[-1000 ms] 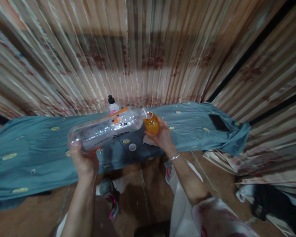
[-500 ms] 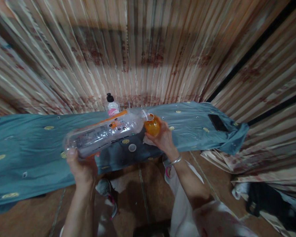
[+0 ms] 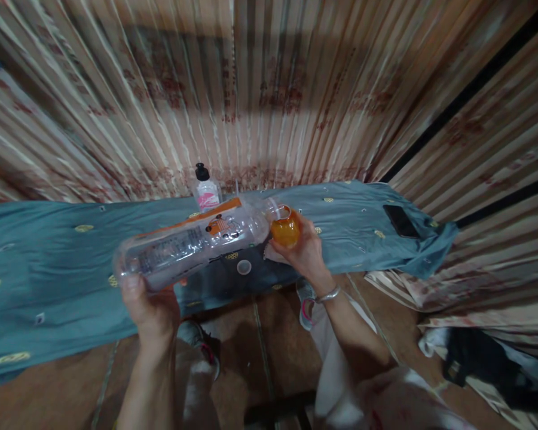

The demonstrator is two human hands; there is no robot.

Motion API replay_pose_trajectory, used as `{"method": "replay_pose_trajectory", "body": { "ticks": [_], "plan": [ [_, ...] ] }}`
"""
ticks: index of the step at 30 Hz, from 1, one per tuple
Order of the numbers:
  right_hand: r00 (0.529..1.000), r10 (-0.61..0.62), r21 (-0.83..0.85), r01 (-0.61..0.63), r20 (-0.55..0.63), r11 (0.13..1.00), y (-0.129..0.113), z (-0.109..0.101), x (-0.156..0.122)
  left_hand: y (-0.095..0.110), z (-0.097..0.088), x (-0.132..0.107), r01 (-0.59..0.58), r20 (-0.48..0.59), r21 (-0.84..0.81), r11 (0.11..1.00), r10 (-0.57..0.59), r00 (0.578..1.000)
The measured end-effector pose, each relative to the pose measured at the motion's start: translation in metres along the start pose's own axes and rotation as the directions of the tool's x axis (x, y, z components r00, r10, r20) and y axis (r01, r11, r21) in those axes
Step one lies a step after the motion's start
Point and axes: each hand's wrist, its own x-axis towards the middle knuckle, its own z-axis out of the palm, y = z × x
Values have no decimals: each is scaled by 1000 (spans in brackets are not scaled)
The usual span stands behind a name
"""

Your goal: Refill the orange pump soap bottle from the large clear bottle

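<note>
The left grip [image 3: 150, 304] clasps the base of a large clear plastic bottle with an orange label [image 3: 192, 242], tipped sideways above the near edge of the teal-clothed desk [image 3: 49, 263]; its mouth is at the rim of a small round orange glass jar [image 3: 286, 230]. The right grip [image 3: 307, 257] grasps that jar.

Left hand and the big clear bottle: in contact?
Touching. Head view: the left hand grips the base end of the clear bottle, thumb pressed on it.

Label print on clear plastic bottle [image 3: 192, 245] blurred past reading, its base hidden by left hand [image 3: 152, 304], underside of orange jar [image 3: 286, 227] hidden in right hand [image 3: 307, 255], teal cloth [image 3: 49, 269] cut by left edge
</note>
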Motion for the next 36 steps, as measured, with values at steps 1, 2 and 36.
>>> {"method": "replay_pose_trajectory", "body": {
  "ticks": [1, 2, 36],
  "plan": [
    [1000, 0, 2, 0, 4, 1000, 0, 0, 0, 0, 0, 0, -4, 6, -4, 1000, 4, 1000],
    [1000, 2, 4, -2, 6, 1000, -1, 0, 0, 0, 0, 0, -5, 12, -5, 1000, 5, 1000],
    [1000, 24, 4, -24, -21, 1000, 2, 2, 1, -3, 5, 2, -49, 63, -4, 999, 50, 997]
  ]
}}
